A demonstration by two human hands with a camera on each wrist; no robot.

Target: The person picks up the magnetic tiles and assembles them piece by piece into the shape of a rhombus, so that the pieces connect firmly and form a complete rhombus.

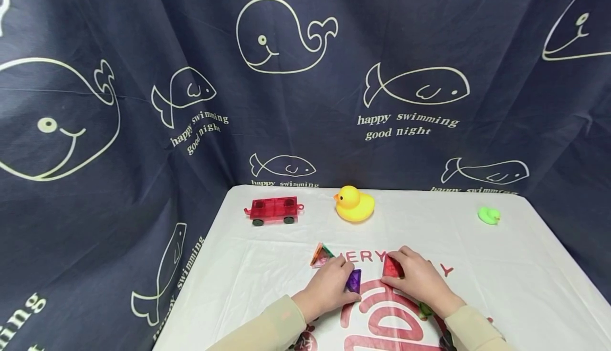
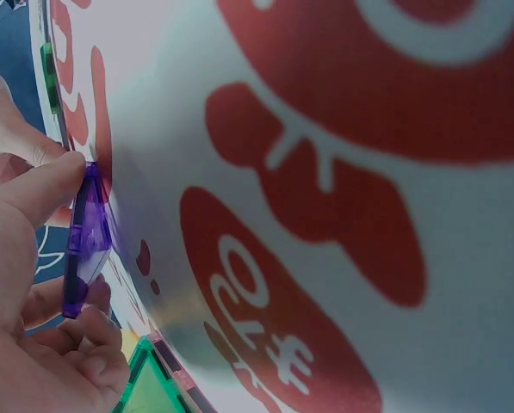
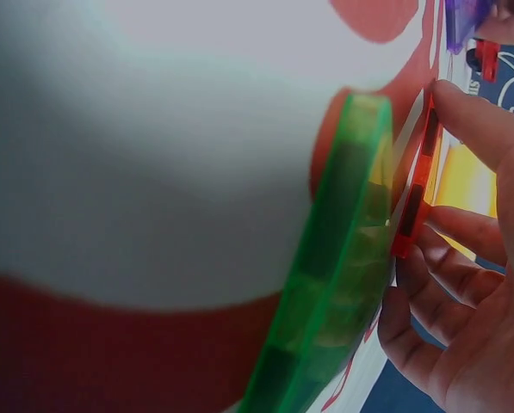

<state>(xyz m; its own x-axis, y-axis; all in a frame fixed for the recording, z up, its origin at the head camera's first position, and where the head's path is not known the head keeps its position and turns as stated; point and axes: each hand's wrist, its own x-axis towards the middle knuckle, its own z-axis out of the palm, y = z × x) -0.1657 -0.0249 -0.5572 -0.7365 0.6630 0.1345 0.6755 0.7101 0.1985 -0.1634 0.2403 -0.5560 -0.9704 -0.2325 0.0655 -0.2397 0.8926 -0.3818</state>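
Observation:
Between thumb and fingers, my left hand (image 1: 326, 286) pinches a see-through purple magnetic tile (image 1: 354, 281), which stands on its edge close over the table in the left wrist view. My right hand (image 1: 421, 278) grips a see-through red magnetic tile (image 1: 392, 267) by its ends, a short way to the right of the purple one. Below the right wrist sits a green magnetic tile (image 1: 424, 310), large and near in the right wrist view. Just beyond the left fingers, triangular tiles (image 1: 321, 255) with orange and green edges stand leaning together, partly hidden by the hand.
A red wheeled toy car base (image 1: 274, 210) stands at the back left of the table (image 1: 248, 287). A yellow rubber duck (image 1: 354, 204) is at the back middle, a small green duck (image 1: 489, 215) at the back right. A dark blue printed curtain (image 1: 334, 144) hangs behind.

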